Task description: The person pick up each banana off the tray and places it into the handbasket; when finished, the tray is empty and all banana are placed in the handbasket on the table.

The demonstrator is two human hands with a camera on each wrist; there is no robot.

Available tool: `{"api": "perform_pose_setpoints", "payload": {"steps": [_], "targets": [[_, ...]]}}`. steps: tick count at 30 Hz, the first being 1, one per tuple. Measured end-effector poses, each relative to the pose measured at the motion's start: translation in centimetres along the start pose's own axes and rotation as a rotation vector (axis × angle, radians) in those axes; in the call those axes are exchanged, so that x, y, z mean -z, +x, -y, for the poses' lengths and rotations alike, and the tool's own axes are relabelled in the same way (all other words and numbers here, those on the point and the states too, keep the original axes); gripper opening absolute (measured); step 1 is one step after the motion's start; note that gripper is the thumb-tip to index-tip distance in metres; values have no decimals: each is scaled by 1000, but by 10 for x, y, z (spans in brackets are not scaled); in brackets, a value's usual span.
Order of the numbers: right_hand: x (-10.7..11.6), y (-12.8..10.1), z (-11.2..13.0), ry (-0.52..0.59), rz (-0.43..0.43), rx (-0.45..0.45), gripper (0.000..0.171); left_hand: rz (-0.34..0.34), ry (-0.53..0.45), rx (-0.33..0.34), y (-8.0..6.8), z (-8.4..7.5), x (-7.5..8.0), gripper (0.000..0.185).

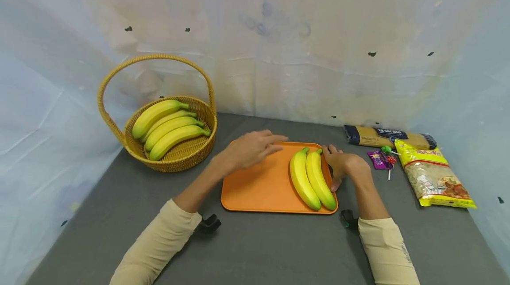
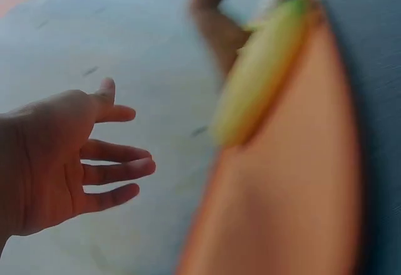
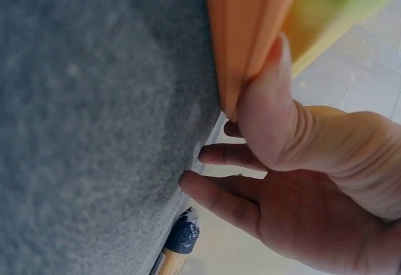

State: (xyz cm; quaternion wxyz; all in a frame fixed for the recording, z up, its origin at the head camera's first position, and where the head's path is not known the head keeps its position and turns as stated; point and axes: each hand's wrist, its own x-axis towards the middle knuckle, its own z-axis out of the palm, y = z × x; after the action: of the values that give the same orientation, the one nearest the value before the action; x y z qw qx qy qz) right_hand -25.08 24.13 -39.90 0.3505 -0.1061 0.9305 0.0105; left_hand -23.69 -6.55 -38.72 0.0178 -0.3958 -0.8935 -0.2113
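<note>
Two yellow bananas (image 1: 303, 179) lie side by side on the right part of an orange tray (image 1: 255, 192). My left hand (image 1: 252, 148) hovers above the tray's back left part. Its fingers are spread and hold nothing; the left wrist view shows its palm (image 2: 56, 162) too. At the tray's right edge is my right hand (image 1: 338, 163), beside the bananas. In the right wrist view, the thumb (image 3: 269, 115) touches the tray's rim, and the other fingers reach out fairly straight over the table.
A wicker basket (image 1: 187, 161) with a tall handle holds several bananas (image 1: 175, 128) at the back left. On the right lie a spaghetti pack (image 1: 370, 136), lollipops (image 1: 388, 159), a purple wrapped sweet (image 1: 376, 160) and a yellow bag (image 1: 434, 176). Pale sheeting hangs behind the grey table.
</note>
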Motion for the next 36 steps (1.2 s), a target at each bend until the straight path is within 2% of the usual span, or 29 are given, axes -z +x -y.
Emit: {"api": "perform_pose_setpoints", "payload": {"steps": [2,4,6,8,12,15,18,20,24,29,32,36], "targets": [[0,0,0,-5,2,-11,138,131,-7,-30,6,-13,-24,49],[-1,0,-1,-6,0,-15,137,230,8,-49,10,-23,-44,51],[-1,1,-1,-3,-6,-9,137,291,46,-50,10,-29,-60,51],[-1,1,0,1,-13,1,136,317,70,-43,9,-32,-69,50],[0,0,0,4,-14,11,137,305,32,-18,6,-26,-69,45],[0,-1,1,14,-2,6,137,287,-14,50,4,-19,-63,35],[0,-2,1,22,3,1,137,256,-12,134,3,-15,-58,24],[0,-2,0,24,4,-1,138,237,-10,165,3,-14,-56,21],[0,-2,-1,16,4,8,138,220,-17,185,4,-11,-53,21],[3,-4,-2,10,-2,9,139,198,-84,208,5,-10,-43,24],[4,-4,-2,12,-6,4,139,131,-113,177,4,-8,-32,32],[2,-3,-1,13,2,4,140,21,-103,128,-1,-6,-12,37]]}}
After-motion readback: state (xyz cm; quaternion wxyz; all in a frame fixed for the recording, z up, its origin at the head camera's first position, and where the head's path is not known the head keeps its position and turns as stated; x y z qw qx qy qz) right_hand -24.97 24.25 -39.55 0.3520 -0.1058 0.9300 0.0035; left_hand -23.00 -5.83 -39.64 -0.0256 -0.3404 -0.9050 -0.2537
